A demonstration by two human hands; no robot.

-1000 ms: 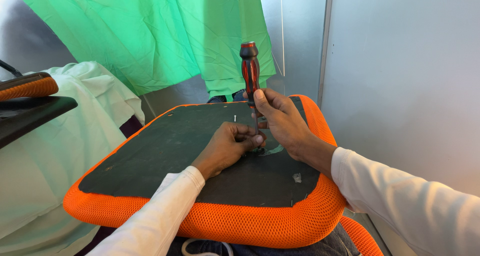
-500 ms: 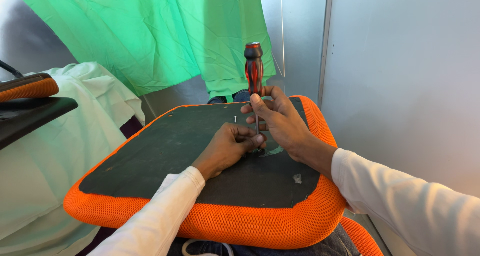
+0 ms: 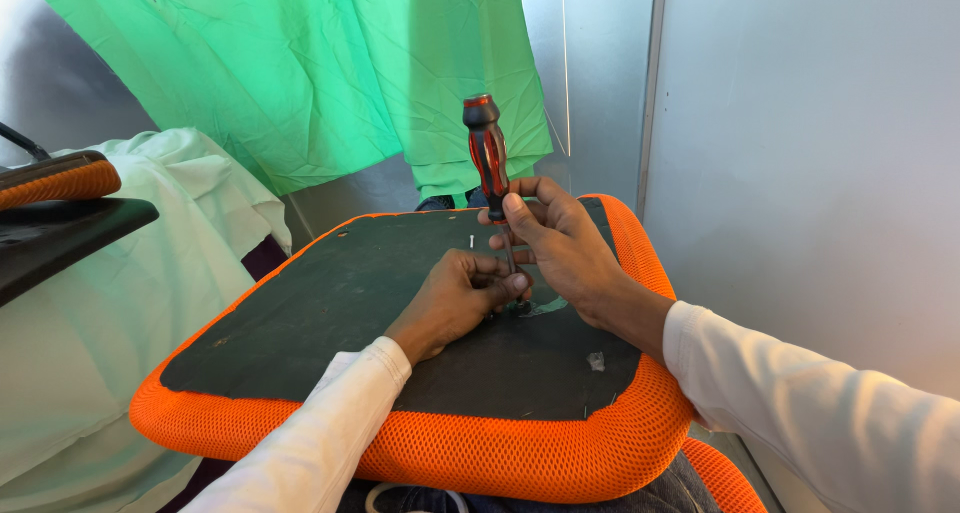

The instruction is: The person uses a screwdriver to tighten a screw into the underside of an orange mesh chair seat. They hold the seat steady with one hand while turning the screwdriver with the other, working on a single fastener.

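An upturned chair seat (image 3: 330, 303) lies in front of me, its black underside facing up and ringed by orange mesh padding. My right hand (image 3: 565, 248) grips a screwdriver (image 3: 487, 153) with a red and black handle, held upright with its tip down on the black panel. My left hand (image 3: 455, 298) rests on the panel with its fingers curled around the lower shaft near the tip. A small screw (image 3: 471, 241) stands on the panel just beyond my left hand.
Green cloth (image 3: 300, 63) hangs behind the seat. A grey wall (image 3: 800, 153) stands close on the right. At the left, pale cloth (image 3: 120, 303) covers a surface, and another black and orange chair part (image 3: 60, 208) juts in above it.
The screwdriver handle has shifted slightly and tilted as my right hand turned on it. My left hand has stayed at the tip.
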